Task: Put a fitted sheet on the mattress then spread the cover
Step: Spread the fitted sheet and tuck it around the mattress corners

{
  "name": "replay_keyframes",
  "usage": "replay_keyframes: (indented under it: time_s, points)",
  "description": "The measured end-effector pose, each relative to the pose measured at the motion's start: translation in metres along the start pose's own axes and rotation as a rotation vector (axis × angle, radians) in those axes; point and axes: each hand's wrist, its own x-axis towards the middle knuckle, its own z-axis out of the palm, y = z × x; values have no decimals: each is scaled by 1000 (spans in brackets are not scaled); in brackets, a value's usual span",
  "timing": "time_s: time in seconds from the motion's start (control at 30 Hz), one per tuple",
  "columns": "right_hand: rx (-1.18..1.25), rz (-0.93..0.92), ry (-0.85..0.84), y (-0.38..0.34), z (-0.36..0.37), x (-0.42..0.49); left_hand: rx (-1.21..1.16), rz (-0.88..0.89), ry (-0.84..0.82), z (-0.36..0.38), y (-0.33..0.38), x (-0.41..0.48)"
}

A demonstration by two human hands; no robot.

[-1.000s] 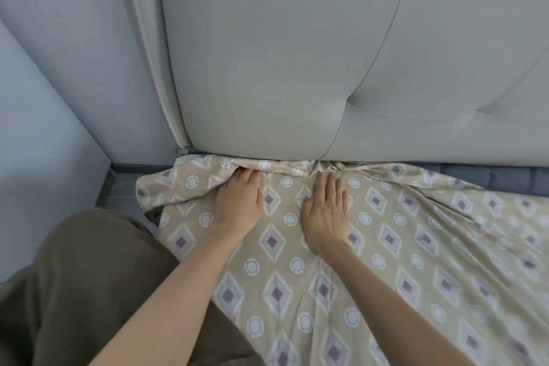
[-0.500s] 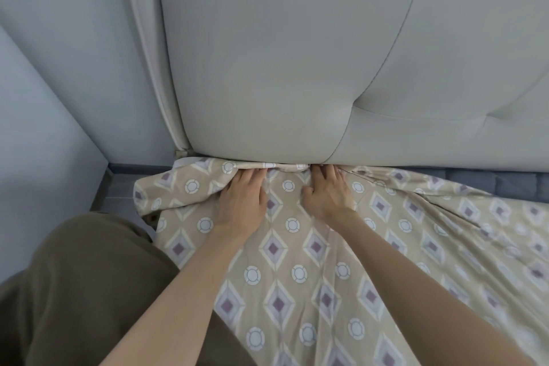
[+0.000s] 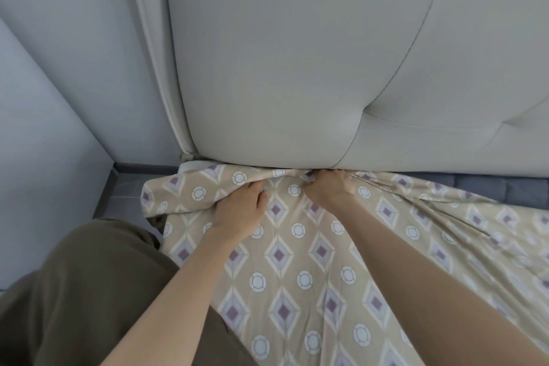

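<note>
My left hand [image 3: 237, 211] and right hand [image 3: 329, 190] clutch the beige diamond-print fitted sheet [image 3: 297, 261] at the pale padded headboard [image 3: 297, 68]; tucking its edge down likely follows.

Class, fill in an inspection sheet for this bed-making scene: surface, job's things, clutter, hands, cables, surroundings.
Surface: grey mattress, bare at the right below the headboard.
Job's things: patterned sheet, bunched along the headboard's base and hanging over the left corner.
Clutter: nothing seen.
Hands: left hand grips a sheet fold; right hand curls on the sheet edge at the headboard.
Cables: nothing seen.
Surroundings: pale wall, grey floor.
</note>
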Motion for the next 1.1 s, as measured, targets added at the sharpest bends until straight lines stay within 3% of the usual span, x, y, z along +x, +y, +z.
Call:
replay_keyframes:
  time_s: [0.23, 0.37, 0.53, 1.1]
  points:
    - [72, -100, 217, 0, 39, -27, -20, -120, 15, -23, -16, -24]
    - [82, -223, 180, -6, 52, -46, 99, -284, -84, -38, -24, -33]
    - [58, -329, 133, -6, 45, -43, 83, -283, -57, -38, -29, -31]
    - [11, -76, -56, -52, 14, -10, 78, -299, -5, -28, -33, -9]
